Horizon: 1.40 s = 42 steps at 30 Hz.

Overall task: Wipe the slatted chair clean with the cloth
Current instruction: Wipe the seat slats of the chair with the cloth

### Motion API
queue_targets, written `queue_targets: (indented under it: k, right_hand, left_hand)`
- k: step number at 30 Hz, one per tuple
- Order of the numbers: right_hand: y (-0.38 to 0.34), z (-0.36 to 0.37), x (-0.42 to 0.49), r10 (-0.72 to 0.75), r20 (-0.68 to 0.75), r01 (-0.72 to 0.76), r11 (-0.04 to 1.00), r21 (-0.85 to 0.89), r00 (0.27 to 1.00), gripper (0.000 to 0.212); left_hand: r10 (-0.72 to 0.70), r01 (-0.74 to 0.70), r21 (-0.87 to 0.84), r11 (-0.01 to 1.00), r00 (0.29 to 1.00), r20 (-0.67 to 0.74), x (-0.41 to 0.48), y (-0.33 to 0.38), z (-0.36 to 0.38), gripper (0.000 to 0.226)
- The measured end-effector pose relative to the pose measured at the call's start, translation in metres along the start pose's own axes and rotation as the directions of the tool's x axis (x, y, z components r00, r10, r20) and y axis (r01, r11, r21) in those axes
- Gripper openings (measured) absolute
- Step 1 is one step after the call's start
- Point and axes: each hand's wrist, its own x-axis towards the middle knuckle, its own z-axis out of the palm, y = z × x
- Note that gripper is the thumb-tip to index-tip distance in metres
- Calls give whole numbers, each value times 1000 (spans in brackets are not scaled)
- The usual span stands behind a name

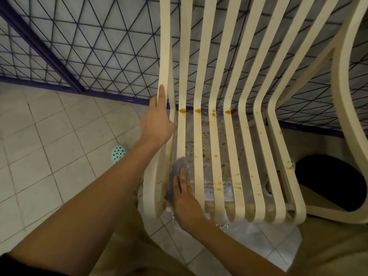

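— So, right side first: straight fingers (182, 180) of the right hand (184, 198), laid flat, not curled, pressing down on the grey cloth (178, 166).
— And where on the chair (219, 136)?
— On the seat, second slat from the left edge, toward the front lip. Bunched up ahead of the fingertips and poking out at the left of the palm.
— Left hand (157, 120)?
— Up at the bend between seat and back, against the outermost left slat. Fingers (162, 94) stretched straight up along it, touching rather than wrapped around.
— Clean?
— No. Spotted with orange-brown stains (182, 110) across the bend, with more splashes down the seat slats toward the right.
— Underneath?
— Clear plastic sheet (258, 236) spread on the tiled floor (49, 146), with a printed label near the chair's front edge.
— Around it?
— Dark wire fence (89, 46) just behind the back. Teal slipper (118, 153) with holes on the tiles beside the left forearm. Something round and black (328, 182) at the right, too dark to make out.
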Motion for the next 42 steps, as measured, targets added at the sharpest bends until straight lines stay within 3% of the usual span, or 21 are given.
queue_targets:
  k: [10, 19, 28, 32, 39, 42]
  right_hand:
    - [7, -52, 82, 94, 7, -93, 995, -44, 996, 78]
    - [0, -3, 10, 38, 19, -38, 999, -5, 999, 80]
    - [4, -33, 69, 104, -4, -104, 994, -14, 995, 81]
    - [2, -21, 56, 97, -42, -98, 995, -21, 994, 80]
    - [7, 22, -12, 54, -7, -53, 993, 109, 999, 84]
    - [12, 12, -19, 34, 5, -34, 954, 298, 999, 70]
  left_hand:
    - [-1, 1, -1, 1000, 1000, -20, 1, -1, 0, 90]
    - [-12, 12, 12, 1000, 1000, -10, 5, -4, 5, 90]
    - [-14, 14, -15, 1000, 1000, -14, 5, -3, 5, 85]
    - [-16, 15, -20, 1000, 1000, -6, 5, -2, 4, 87]
    - [-22, 22, -36, 999, 1000, 4, 4, -2, 3, 89]
    - [-4, 8, -92, 996, 999, 44, 2, -3, 1, 92]
